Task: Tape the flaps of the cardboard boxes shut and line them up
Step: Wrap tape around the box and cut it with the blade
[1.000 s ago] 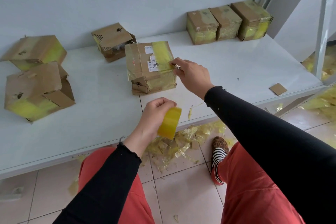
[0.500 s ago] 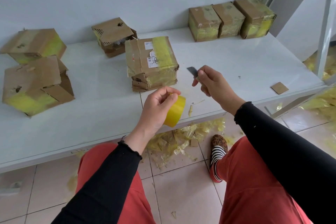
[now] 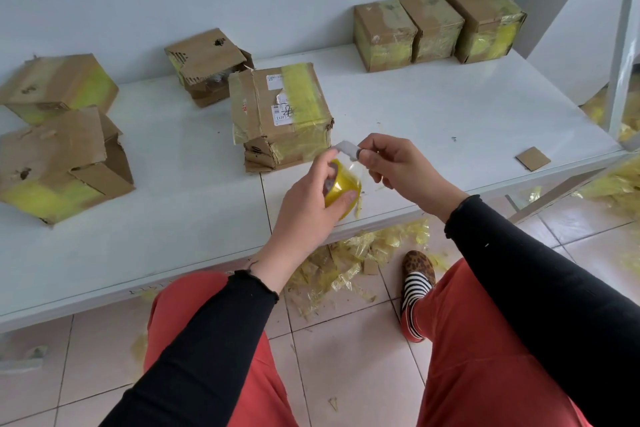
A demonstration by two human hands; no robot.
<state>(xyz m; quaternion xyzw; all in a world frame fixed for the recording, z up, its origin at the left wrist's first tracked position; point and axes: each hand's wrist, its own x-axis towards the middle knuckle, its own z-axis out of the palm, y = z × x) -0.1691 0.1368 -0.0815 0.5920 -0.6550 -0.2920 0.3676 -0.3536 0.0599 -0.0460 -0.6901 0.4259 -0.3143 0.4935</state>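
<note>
The left hand has its grip clamped around a roll of yellow tape, thumb across the roll's outer face and fingers curled behind it, held above the front part of the white bench. Just to the right of that grip, the right hand pinches a small grey blade-like piece between thumb and fingertips, so this grip is closed on it; the piece sits directly above the roll, close to it, and whether it touches the tape cannot be told. A clear strip of tape appears to run from the roll up toward the right grip.

Just beyond both grips, nearly touching the grey piece in the view, stands the central cardboard box, with a broad yellow tape band over its top and down its near side, white labels beside the band, and a loose lower flap at its near left corner. Farther behind and left of the grips is a torn open box. Well to the left of the left grip lie 2 more boxes with flaps open: a rear one and a nearer one, both tilted. Far beyond and to the right of the right grip, 3 taped boxes stand side by side, touching, against the wall. A small cardboard scrap lies on the bench well to the right of the right grip. Below the grips, yellow tape scraps litter the tiled floor under the bench edge.
</note>
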